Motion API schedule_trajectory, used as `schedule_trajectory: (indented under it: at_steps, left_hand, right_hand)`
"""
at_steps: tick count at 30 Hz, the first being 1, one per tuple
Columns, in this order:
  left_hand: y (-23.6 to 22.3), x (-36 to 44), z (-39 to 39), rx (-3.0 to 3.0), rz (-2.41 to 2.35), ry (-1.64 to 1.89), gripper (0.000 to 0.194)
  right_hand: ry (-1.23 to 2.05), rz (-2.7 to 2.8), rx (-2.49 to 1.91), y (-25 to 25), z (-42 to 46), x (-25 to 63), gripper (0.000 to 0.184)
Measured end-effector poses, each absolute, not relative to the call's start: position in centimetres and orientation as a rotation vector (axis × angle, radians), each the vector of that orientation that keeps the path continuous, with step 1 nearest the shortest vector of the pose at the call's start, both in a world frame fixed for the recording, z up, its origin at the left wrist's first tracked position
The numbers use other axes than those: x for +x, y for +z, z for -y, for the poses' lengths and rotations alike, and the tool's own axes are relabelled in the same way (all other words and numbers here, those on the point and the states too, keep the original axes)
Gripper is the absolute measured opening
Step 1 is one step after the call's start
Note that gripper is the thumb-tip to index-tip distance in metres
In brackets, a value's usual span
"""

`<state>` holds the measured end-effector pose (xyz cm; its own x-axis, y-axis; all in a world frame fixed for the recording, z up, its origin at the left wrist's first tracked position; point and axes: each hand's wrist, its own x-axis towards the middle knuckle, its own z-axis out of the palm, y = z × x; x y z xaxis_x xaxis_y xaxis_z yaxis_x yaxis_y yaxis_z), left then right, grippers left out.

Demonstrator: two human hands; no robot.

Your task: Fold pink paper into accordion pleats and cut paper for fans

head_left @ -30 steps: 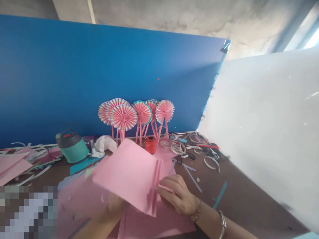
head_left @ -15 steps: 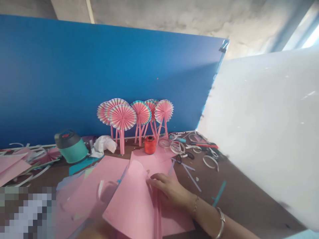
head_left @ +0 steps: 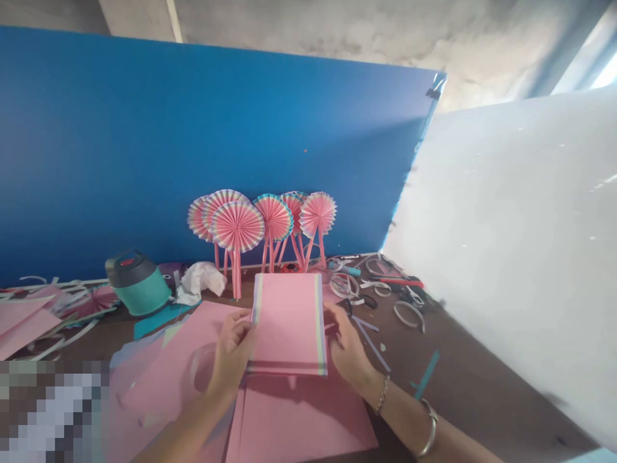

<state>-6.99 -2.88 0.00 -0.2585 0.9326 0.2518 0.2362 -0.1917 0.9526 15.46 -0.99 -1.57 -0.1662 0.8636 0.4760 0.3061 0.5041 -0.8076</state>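
My left hand (head_left: pixel 232 355) and my right hand (head_left: pixel 346 342) grip opposite long edges of a folded pink paper stack (head_left: pixel 289 325) and hold it upright, tilted slightly over the table. Its side edges show pale blue, yellow and white stripes. Below it lies a flat pink paper sheet (head_left: pixel 299 418), and another pink sheet (head_left: pixel 178 350) spreads under my left forearm. Behind the stack stand several pink pleated paper fans on paper sticks (head_left: pixel 237 226), leaning against the wall.
A blue board (head_left: pixel 193 135) rises behind the table, and a white board (head_left: pixel 511 257) stands at the right. A teal flask (head_left: pixel 138 284), crumpled white paper (head_left: pixel 200 284), scissors (head_left: pixel 359 302) and paper strip loops (head_left: pixel 409 315) lie on the brown tabletop (head_left: pixel 457 386).
The loose, bending pink paper is now squared into a neat upright stack between both hands. It hides most of the red spool, and my left hand has come into full view.
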Motion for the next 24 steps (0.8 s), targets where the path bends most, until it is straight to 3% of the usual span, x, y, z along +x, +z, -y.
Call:
schedule_trajectory:
  at_steps: [3,5,9,14,18,24]
  left_hand:
    - [-0.2,-7.4,2.6,1.461,-1.606,1.482,0.028]
    - [-0.6,-7.5,2.5,1.471,-1.629,1.463,0.029]
    - [-1.5,-7.5,2.2,1.506,-1.673,1.470,0.034]
    - [-2.3,-7.5,2.1,1.514,-1.672,1.395,0.023]
    - [-1.7,-7.4,3.2,2.058,-1.783,1.402,0.024]
    - [0.3,-6.3,5.2,2.745,-1.418,0.608,0.029]
  right_hand:
    - [0.363,1.696,-1.017,-0.6,1.0,16.3,0.035]
    - [0.246,1.995,-0.887,0.2,1.4,16.4,0.031]
    - [0.121,2.538,-0.785,0.7,2.2,15.6,0.041]
    - [-0.021,2.695,-0.911,-0.8,1.7,15.0,0.014]
    - [-0.078,2.630,-0.998,-1.5,1.2,15.2,0.007]
    - [-0.113,2.607,-1.021,-1.6,1.2,15.1,0.010]
